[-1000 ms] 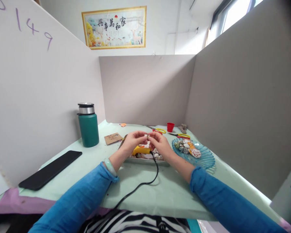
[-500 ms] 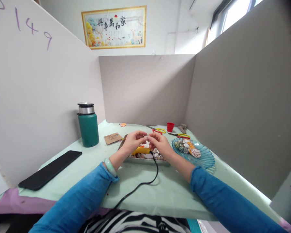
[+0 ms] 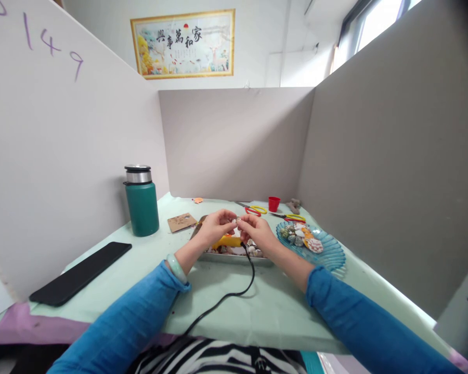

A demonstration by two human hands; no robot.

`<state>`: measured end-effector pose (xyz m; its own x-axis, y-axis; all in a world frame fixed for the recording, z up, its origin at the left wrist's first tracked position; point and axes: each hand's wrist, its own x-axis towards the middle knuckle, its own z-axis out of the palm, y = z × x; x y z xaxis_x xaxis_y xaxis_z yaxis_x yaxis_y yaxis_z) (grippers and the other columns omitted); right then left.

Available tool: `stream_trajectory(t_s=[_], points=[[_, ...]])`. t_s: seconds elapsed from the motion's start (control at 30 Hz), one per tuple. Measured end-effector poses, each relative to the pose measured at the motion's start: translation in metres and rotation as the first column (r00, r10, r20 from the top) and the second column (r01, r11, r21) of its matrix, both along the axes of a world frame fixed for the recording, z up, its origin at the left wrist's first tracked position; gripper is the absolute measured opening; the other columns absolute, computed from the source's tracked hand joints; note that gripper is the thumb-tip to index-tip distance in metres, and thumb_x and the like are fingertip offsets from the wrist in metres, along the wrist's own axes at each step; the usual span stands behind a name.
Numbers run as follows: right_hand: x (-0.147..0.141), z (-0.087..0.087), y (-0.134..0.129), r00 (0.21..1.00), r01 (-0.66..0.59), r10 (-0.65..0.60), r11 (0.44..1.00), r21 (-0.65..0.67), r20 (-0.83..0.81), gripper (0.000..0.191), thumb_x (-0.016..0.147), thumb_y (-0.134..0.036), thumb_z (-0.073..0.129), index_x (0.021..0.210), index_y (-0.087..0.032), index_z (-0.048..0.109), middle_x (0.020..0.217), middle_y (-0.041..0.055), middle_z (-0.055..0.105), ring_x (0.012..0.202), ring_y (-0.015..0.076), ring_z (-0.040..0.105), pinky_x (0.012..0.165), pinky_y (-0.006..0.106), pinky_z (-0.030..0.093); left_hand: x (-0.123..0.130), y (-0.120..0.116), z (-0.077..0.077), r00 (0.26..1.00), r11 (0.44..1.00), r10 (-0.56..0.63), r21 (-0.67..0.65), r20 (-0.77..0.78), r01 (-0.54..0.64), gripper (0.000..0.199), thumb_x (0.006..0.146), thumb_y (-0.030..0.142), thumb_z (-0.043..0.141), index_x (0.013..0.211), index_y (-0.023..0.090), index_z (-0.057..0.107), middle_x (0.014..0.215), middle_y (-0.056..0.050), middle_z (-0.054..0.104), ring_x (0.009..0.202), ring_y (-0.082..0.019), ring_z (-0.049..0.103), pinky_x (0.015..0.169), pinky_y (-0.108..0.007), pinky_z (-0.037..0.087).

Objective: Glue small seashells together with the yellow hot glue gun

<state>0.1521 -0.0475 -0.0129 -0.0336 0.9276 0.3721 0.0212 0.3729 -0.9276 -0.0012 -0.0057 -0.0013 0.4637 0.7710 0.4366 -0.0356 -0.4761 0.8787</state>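
My left hand [image 3: 217,226] and my right hand [image 3: 256,230] meet fingertip to fingertip above a shallow metal tray [image 3: 234,258]. Both are closed in a pinch around something small and pale between them, too small to name. Inside the tray lie shells and a yellow-handled corded tool [image 3: 228,241], whose working end is hidden by my hands. Its black cord [image 3: 230,294] runs from the handle toward my lap. A blue glass plate [image 3: 333,254] holding shells [image 3: 304,236] stands right of my right hand.
Left stand a green bottle [image 3: 142,208], a black phone-like slab [image 3: 81,272] and a brown card [image 3: 182,222]. Behind are two pairs of scissors [image 3: 256,210], a red cup [image 3: 273,203], an orange piece [image 3: 197,200] and grey lumps [image 3: 294,205]. Grey panels [image 3: 237,143] enclose the table.
My fingertips have shifted very slightly around the small piece. Both hands stay together over the tray, and the things on the table have not moved.
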Motion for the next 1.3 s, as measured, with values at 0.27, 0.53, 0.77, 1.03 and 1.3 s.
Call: stream_trajectory(t_s=[0.27, 0.53, 0.77, 1.03, 1.3], points=[[0.0004, -0.0003, -0.0002, 1.0, -0.013, 0.013, 1.0, 0.007, -0.015, 0.031, 0.073, -0.046, 0.064, 0.079, -0.017, 0.053, 0.057, -0.005, 0.056, 0.044, 0.0083, 0.052, 0.041, 0.02, 0.043, -0.0007, -0.0022, 0.0018, 1.0, 1.0, -0.012, 0.002, -0.004, 0.012, 0.033, 0.067, 0.033, 0.073, 0.087, 0.013, 0.057, 0.069, -0.001, 0.062, 0.057, -0.011, 0.06, 0.059, -0.025, 0.049], [0.0005, 0.0, -0.0002, 1.0, -0.005, 0.005, 1.0, 0.005, -0.006, 0.03, 0.073, -0.045, 0.064, 0.079, -0.018, 0.052, 0.06, -0.0046, 0.056, 0.044, 0.0085, 0.052, 0.04, 0.02, 0.042, -0.0001, -0.0005, 0.0014, 1.0, 1.0, 0.011, -0.012, 0.017, -0.011, 0.028, 0.066, 0.031, 0.072, 0.081, 0.012, 0.056, 0.066, 0.0, 0.061, 0.057, -0.01, 0.058, 0.058, -0.024, 0.048], [0.0014, -0.0031, 0.0011, 0.998, 0.033, -0.036, 0.998, 0.059, 0.052, 0.027, 0.076, -0.043, 0.06, 0.081, -0.019, 0.052, 0.06, -0.0042, 0.057, 0.044, 0.0089, 0.051, 0.04, 0.021, 0.042, -0.0002, -0.0016, 0.0025, 0.999, 1.0, 0.006, -0.009, 0.047, -0.006, 0.029, 0.065, 0.031, 0.074, 0.08, 0.013, 0.056, 0.069, -0.001, 0.061, 0.058, -0.01, 0.059, 0.059, -0.025, 0.049], [0.002, -0.0041, 0.0022, 0.994, 0.059, -0.067, 0.994, 0.097, 0.083, 0.024, 0.078, -0.042, 0.058, 0.078, -0.018, 0.052, 0.05, -0.0052, 0.052, 0.042, 0.0099, 0.049, 0.042, 0.021, 0.042, -0.0002, -0.0025, 0.0038, 0.999, 1.0, -0.013, 0.008, 0.05, 0.013, 0.03, 0.066, 0.028, 0.074, 0.083, 0.012, 0.055, 0.071, -0.001, 0.061, 0.059, -0.01, 0.059, 0.058, -0.025, 0.05], [0.0008, -0.0044, 0.0031, 0.998, 0.061, -0.064, 0.994, 0.093, 0.028, 0.031, 0.075, -0.044, 0.061, 0.09, -0.019, 0.054, 0.068, -0.0036, 0.056, 0.044, 0.0085, 0.05, 0.038, 0.021, 0.04, 0.0003, -0.0028, 0.0029, 0.997, 0.999, -0.022, -0.045, 0.072, 0.025, 0.034, 0.065, 0.032, 0.075, 0.085, 0.012, 0.057, 0.074, -0.003, 0.063, 0.062, -0.011, 0.06, 0.06, -0.026, 0.051]])
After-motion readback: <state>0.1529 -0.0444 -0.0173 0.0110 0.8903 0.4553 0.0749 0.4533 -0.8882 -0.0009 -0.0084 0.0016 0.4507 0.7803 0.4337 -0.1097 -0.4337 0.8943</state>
